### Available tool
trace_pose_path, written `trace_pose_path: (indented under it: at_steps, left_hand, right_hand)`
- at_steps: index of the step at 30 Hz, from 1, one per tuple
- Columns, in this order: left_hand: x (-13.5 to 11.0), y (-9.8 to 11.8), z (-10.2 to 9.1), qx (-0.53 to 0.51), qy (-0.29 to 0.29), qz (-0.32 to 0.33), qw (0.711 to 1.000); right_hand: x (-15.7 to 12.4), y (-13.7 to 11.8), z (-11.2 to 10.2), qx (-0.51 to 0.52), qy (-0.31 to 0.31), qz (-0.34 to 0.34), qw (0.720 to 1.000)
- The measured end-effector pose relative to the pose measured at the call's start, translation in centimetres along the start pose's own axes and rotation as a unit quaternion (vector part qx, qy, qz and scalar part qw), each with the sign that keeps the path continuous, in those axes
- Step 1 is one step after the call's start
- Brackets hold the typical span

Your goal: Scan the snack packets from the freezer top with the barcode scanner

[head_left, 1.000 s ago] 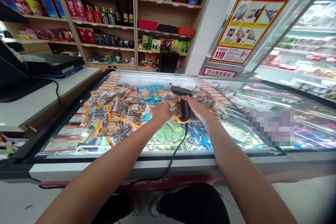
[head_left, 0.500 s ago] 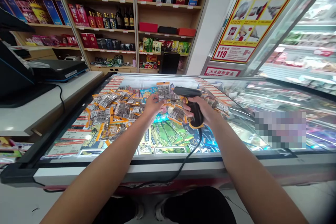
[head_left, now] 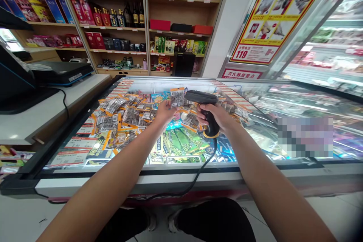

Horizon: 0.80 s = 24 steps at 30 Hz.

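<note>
My left hand (head_left: 163, 112) pinches a small snack packet (head_left: 177, 97) and holds it upright above the freezer lid. My right hand (head_left: 217, 116) grips a black handheld barcode scanner (head_left: 204, 104) with a yellow base, its head level with the packet and right beside it. The scanner's black cable (head_left: 198, 174) drops over the freezer's front edge. Below both hands, several orange and clear snack packets (head_left: 119, 119) lie piled on the glass lid of the chest freezer (head_left: 176, 176).
A white counter (head_left: 42, 111) at the left carries a black till screen and a flat black device. Wooden shelves (head_left: 147, 19) of boxes and bottles stand behind. A glass-door chiller (head_left: 326, 45) and a red poster are at the right.
My left hand picked one packet out of the pile and raised it. My right hand pulled the scanner back and tilted it, its head now beside the lifted packet.
</note>
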<state>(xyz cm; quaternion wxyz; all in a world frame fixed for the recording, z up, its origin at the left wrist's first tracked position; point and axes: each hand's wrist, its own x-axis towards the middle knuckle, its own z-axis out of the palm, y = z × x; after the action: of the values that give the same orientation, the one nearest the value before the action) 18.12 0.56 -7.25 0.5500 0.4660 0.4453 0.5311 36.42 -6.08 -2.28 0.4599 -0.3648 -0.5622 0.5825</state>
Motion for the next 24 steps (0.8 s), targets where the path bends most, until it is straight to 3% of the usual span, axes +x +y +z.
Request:
trace_pose_path:
  at_steps: [11,16,24]
  left_hand:
    - [0.3,1.4,0.1,-0.104,0.040,-0.020,0.994]
    - [0.1,1.3,0.0,-0.034,0.046,-0.009,0.998]
    - [0.5,0.2,0.1,-0.026,0.023,0.008,0.999]
  right_hand:
    - [-0.1,-0.4,0.5,-0.031,0.056,0.010,0.998]
    - [-0.2,0.0,0.1,-0.045,0.006,0.012,0.999]
    - [-0.2,-0.2,0.5,-0.025,0.014,0.011,1.000]
